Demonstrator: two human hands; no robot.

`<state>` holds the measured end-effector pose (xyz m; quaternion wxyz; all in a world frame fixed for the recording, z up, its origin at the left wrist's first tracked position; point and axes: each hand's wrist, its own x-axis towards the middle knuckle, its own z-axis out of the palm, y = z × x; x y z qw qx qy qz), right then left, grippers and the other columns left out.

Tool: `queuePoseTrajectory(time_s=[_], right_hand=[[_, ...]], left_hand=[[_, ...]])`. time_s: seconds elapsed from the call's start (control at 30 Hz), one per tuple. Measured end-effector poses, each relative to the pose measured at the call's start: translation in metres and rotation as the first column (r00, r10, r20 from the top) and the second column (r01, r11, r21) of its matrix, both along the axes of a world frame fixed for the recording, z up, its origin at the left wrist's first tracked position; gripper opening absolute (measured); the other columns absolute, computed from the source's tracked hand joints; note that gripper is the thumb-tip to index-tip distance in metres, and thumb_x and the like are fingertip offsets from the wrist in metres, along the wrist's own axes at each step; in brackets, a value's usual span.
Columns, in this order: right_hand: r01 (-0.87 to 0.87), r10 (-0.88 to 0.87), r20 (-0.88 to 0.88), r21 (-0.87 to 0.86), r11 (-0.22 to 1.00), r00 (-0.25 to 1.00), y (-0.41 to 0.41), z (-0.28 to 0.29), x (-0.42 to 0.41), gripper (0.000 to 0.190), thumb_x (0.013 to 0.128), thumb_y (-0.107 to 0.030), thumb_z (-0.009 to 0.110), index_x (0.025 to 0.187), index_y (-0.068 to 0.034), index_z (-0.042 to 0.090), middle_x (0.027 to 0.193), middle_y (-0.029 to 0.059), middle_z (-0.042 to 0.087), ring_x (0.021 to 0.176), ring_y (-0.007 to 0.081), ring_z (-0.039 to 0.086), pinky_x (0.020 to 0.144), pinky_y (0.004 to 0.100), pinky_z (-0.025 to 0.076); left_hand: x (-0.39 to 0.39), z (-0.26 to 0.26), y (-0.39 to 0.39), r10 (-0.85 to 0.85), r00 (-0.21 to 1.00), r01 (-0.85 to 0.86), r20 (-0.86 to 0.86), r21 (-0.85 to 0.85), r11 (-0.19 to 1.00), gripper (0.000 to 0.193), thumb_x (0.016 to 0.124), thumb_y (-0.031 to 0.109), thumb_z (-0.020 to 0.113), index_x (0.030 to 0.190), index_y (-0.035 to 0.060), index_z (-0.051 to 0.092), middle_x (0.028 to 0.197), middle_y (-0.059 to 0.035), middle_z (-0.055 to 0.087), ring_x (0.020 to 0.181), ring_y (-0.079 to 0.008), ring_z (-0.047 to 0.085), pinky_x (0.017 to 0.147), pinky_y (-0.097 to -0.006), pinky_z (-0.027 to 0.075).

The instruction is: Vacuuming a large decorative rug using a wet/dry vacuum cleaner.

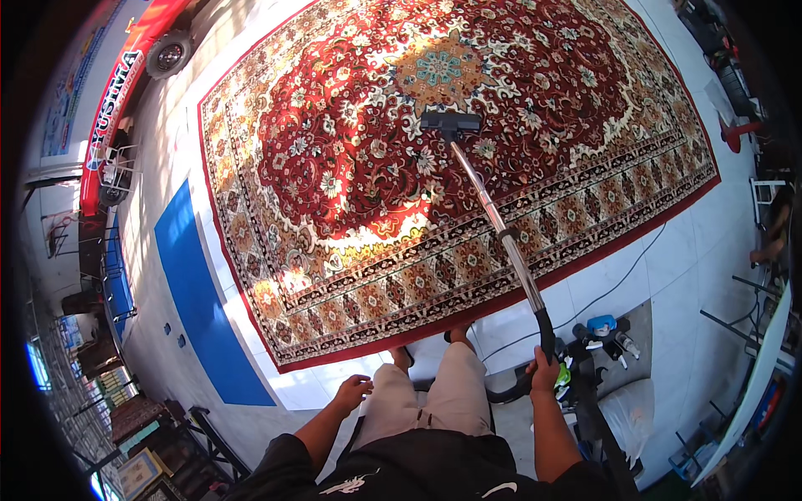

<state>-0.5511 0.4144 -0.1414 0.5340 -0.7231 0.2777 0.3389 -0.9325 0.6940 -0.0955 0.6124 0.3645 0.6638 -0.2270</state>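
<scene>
A large red patterned carpet with floral motifs and a beige border lies flat on the white tiled floor before me. My right hand is closed on the black curved handle of a vacuum cleaner wand. Its metal tube slants up and left across the carpet's near border. The black floor head rests on the carpet, just below the central medallion. Beside my left thigh is my left hand, which holds nothing, its fingers loosely bent. The vacuum's black hose curves near my right knee.
A thin cable runs over the tiles at right. Spray bottles and a clear plastic bag are beside my right arm. A blue mat lies left of the carpet. Further left stands a red vehicle; a white table is at far right.
</scene>
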Motion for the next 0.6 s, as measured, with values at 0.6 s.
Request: queuePoseTrajectory(time_s=[0.6], right_hand=[[-0.536,0.749,0.25,-0.565,0.627,0.613,0.207,0.036,0.097,0.052,0.098,-0.045,0.048,0.125,-0.001,0.044,0.103,0.0243,0.062,0.089,0.0446,0.062,0.074,0.054,0.049]], left_hand=[[-0.085,0.025,0.012,0.049,0.998,-0.052,0.032,0.109,0.993,0.038,0.09,0.026,0.064,0.12,0.0041,0.057,0.102,-0.0087,0.067,0.091,-0.0193,0.064,0.077,-0.0345,0.049]])
